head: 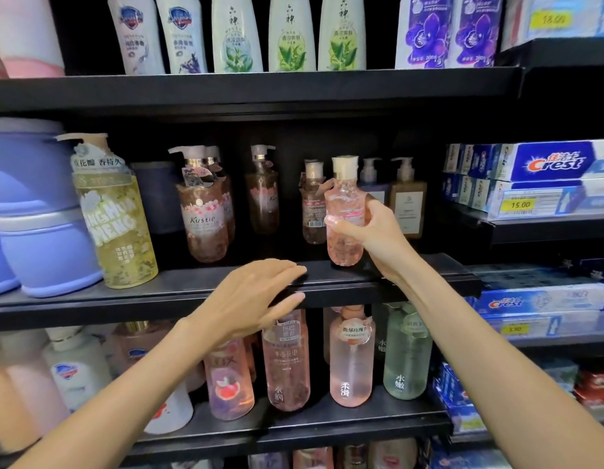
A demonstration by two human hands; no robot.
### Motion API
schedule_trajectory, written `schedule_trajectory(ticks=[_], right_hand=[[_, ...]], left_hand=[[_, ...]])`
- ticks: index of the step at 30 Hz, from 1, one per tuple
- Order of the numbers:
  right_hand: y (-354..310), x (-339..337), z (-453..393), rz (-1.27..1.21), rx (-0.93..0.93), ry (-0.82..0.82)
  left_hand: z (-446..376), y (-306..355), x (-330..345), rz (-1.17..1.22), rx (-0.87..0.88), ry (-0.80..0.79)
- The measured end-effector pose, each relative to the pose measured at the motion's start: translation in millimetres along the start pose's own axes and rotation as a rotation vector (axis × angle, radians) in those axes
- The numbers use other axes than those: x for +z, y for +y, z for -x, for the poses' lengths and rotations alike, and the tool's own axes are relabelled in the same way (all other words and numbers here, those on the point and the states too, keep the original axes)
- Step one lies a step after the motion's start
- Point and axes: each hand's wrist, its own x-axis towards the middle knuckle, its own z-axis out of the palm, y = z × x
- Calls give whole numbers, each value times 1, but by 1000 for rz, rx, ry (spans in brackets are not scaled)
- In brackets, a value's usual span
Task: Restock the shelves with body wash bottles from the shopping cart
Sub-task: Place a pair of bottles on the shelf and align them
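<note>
My right hand (371, 231) grips a clear pink body wash bottle (344, 211) with a cream cap, held upright at the front of the middle black shelf (192, 292); I cannot tell whether its base touches the board. Just behind it stands a similar pink bottle (313, 201). My left hand (256, 296) hovers open, palm down, over the shelf's front edge, left of the held bottle, holding nothing. The shopping cart is out of view.
The middle shelf also carries Kustie pump bottles (206, 211), a yellow flower bottle (114, 211), purple tubs (40, 211) and an amber pump bottle (407, 198). White bottles (236, 35) line the shelf above. Pink and green bottles (351, 360) stand below. Crest toothpaste boxes (537, 164) fill the right-hand shelving.
</note>
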Motion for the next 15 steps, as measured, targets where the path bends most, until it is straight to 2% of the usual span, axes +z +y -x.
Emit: schedule_trajectory(ticks=[3,9,15], right_hand=[[5,5,-1,52,34,-45],[6,2,-2,95,91,-63],[11,-2,6,309,49,56]], left_hand=[[2,0,0,-86,78,30],[2,-1,3,-81,44,42],[3,1,4,-71,15,69]])
